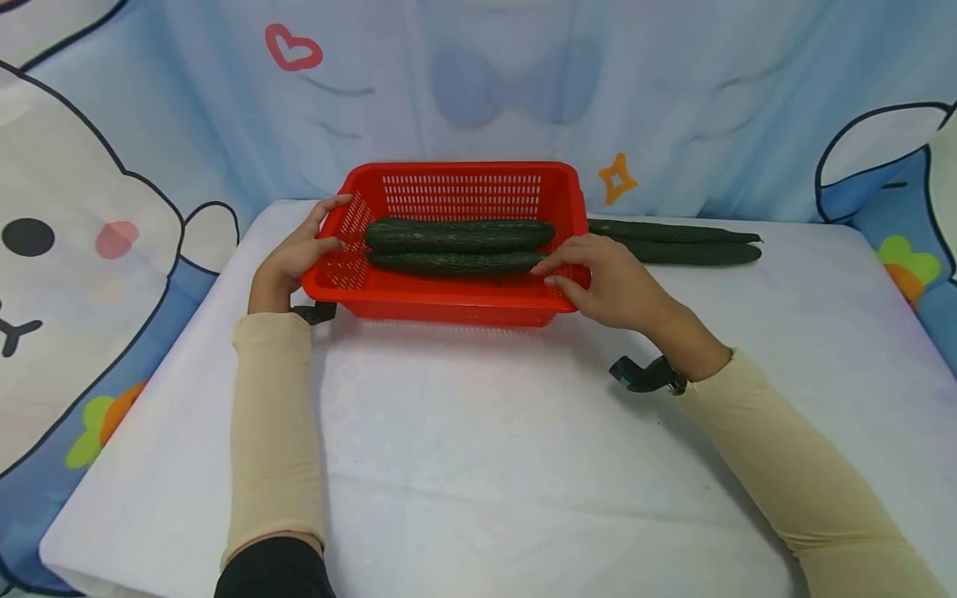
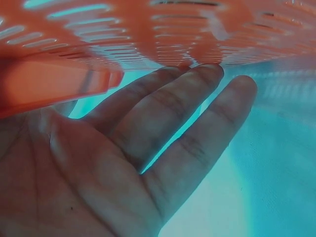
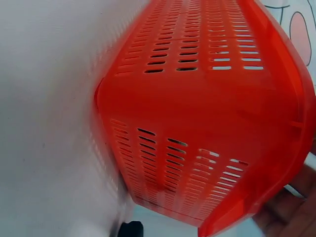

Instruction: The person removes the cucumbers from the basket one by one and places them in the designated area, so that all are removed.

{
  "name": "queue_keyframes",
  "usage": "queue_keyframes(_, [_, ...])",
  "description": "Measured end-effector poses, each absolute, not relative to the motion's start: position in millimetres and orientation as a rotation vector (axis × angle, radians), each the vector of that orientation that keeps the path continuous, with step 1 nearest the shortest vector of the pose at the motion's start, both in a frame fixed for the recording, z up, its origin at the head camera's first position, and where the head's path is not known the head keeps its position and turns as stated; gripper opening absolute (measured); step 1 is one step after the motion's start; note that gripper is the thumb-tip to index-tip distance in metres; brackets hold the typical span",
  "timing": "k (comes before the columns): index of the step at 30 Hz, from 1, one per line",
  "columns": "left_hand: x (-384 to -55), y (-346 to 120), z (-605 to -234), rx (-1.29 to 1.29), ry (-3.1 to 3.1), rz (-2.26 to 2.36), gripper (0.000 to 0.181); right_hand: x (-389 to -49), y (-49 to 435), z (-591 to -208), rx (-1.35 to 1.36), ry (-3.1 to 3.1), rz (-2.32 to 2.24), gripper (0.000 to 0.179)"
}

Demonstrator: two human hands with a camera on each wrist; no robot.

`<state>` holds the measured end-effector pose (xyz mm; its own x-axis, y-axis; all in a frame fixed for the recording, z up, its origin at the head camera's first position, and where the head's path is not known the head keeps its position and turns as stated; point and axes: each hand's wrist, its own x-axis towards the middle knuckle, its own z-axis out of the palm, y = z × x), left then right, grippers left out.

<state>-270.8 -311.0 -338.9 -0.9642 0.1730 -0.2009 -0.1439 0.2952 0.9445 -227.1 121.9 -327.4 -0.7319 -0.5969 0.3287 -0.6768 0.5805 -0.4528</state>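
Observation:
A red plastic basket [image 1: 449,311] with slotted walls stands on the white-covered table. Two dark green cucumbers lie side by side in it, the back cucumber [image 1: 459,236] and the front cucumber [image 1: 456,264]. My left hand [image 1: 293,253] holds the basket's left end, thumb over the rim. In the left wrist view its extended fingers [image 2: 170,103] lie under the slotted wall outside. My right hand [image 1: 616,282] reaches over the right rim, fingertips beside the front cucumber's end, thumb and forefinger apart. The right wrist view shows fingers [image 3: 289,210] beyond the basket rim, partly hidden.
More cucumbers [image 1: 695,252] lie on the table [image 1: 508,465] to the right of the basket, their left ends hidden by it and my right hand. A blue curtain [image 1: 508,83] with cartoon prints hangs right behind the table. Each wrist carries a small black camera mount [image 1: 646,375].

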Motion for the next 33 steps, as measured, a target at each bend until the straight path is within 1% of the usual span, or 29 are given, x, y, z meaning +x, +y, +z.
queue_keyframes(9, [-268.9, -312.4, -341.8, -0.014, 2.317, 1.708, 0.068, -240.3, 108.8, -321.1, 1.098, -2.87, 0.838, 0.04])
queue_keyframes(15, [-270.8, -311.6, -341.1, 0.01, 2.324, 1.71, 0.068, -249.8, 95.4, -316.5, 1.123, -2.911, 0.683, 0.046])
queue_keyframes(20, [-270.9, -310.6, -339.2, -0.002, 2.322, 1.696, 0.068, -255.9, 79.8, -316.5, 1.11, -2.905, 0.649, 0.044])
queue_keyframes(24, [-271.9, -308.6, -338.8, 0.014, 2.309, 1.696, 0.067, -258.4, 72.7, -318.7, 1.014, -2.893, 0.747, 0.041])
queue_keyframes(27, [-271.9, -308.1, -338.2, 0.009, 2.311, 1.694, 0.067, -260.5, 69.2, -317.2, 0.95, -2.937, 0.732, 0.042])
queue_keyframes(33, [-268.8, -310.6, -338.2, -0.014, 2.309, 1.697, 0.067, -269.4, 57.3, -313.9, 0.968, -3.052, 0.639, 0.044])
